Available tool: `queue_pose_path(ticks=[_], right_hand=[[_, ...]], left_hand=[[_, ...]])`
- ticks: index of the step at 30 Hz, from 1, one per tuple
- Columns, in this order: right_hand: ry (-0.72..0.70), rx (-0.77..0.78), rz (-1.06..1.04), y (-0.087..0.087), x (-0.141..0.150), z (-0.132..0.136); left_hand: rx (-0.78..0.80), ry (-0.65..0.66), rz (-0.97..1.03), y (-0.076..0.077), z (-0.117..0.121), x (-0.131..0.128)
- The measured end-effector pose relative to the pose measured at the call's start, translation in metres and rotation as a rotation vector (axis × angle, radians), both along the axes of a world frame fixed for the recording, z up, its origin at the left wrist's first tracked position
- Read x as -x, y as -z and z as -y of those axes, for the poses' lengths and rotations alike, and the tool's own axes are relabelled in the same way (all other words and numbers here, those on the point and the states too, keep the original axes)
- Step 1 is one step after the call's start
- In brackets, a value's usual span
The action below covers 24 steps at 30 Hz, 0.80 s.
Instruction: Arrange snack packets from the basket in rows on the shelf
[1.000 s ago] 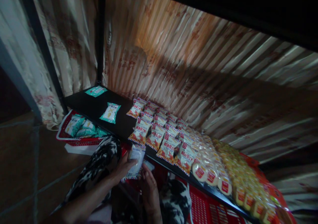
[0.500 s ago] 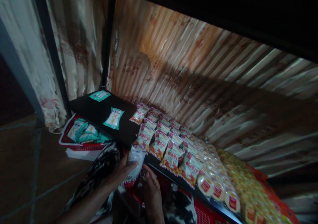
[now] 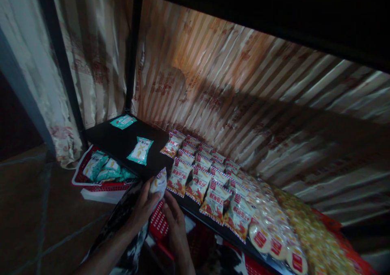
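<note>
My left hand [image 3: 145,205] is closed round a small snack bag [image 3: 160,183] with a striped red, white and blue top edge, held tilted in front of the shelf's front edge. On the bag's right side, the bent fingers of my right hand [image 3: 176,217] close against its lower edge. Just beyond, on the black shelf [image 3: 158,167], several matching white and orange snack bags [image 3: 179,176] stand in rows. A teal and white bag [image 3: 140,150] lies flat to their left, and another teal bag [image 3: 123,121] lies in the back corner.
A red basket [image 3: 79,170] of teal bags sits at the left on a white box. Another red basket [image 3: 159,222] is under my hands. Round packaged snacks [image 3: 276,246] and yellow packets [image 3: 307,222] fill the right side. Black posts [image 3: 134,55] and a patterned curtain [image 3: 219,76] bound the shelf.
The bag in my hands has turned from its pale back side to an edge-on tilt and risen slightly. My right hand has moved up and left against it. The view has shifted.
</note>
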State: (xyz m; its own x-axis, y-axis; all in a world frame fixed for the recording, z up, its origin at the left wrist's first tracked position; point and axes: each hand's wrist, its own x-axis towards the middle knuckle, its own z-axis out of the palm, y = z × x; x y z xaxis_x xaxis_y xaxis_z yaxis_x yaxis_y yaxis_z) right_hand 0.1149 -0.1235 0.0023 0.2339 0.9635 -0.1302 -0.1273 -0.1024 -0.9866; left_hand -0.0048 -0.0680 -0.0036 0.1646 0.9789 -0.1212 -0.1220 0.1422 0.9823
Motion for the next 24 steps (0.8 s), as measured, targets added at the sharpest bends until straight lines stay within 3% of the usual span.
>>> queue_pose_path(ticks=[18, 24], right_hand=[[0.052, -0.110, 0.236, -0.006, 0.025, -0.052], [0.154, -0.113, 0.296, 0.003, 0.018, -0.066]], left_hand=[[-0.037, -0.037, -0.149, -0.017, -0.018, 0.005], [-0.089, -0.041, -0.156, -0.002, -0.034, 0.009]])
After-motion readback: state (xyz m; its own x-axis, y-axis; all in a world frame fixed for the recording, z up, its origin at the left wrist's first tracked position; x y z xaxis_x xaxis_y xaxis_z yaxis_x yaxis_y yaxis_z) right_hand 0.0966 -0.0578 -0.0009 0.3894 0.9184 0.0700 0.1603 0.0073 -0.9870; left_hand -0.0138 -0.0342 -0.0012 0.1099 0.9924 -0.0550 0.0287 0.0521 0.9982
